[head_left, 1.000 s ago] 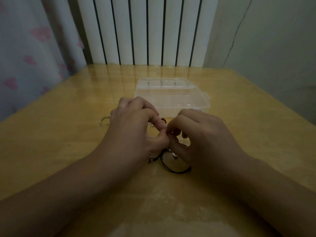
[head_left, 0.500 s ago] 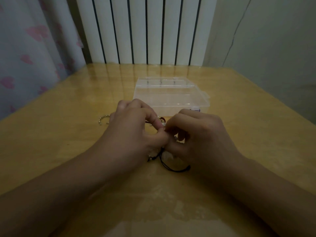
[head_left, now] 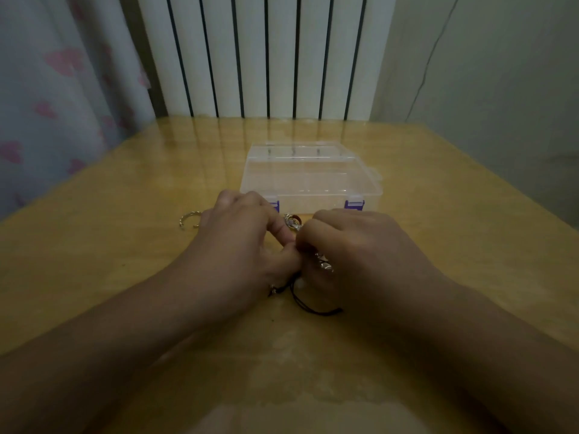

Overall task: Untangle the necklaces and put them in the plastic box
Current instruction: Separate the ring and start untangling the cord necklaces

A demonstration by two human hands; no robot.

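Both hands meet over a tangle of necklaces in the middle of the wooden table [head_left: 109, 239]. My left hand [head_left: 238, 245] and my right hand [head_left: 354, 255] each pinch part of the tangle between thumb and fingers. A silver pendant [head_left: 292, 221] sticks up between the fingertips, and another silver charm [head_left: 326, 264] shows at my right hand. A black cord [head_left: 308, 303] loops out onto the table below the hands. The clear plastic box [head_left: 310, 180] with purple clasps lies shut just behind the hands. Most of the tangle is hidden by my fingers.
A silver open ring or bangle [head_left: 188, 219] lies on the table left of my left hand. A white radiator [head_left: 266, 54] stands behind the table, a curtain with pink hearts [head_left: 53, 89] to the left and a wall to the right.
The hands have stayed together on the tangle and shifted only slightly. More of the box front with its purple clasps now shows behind them.
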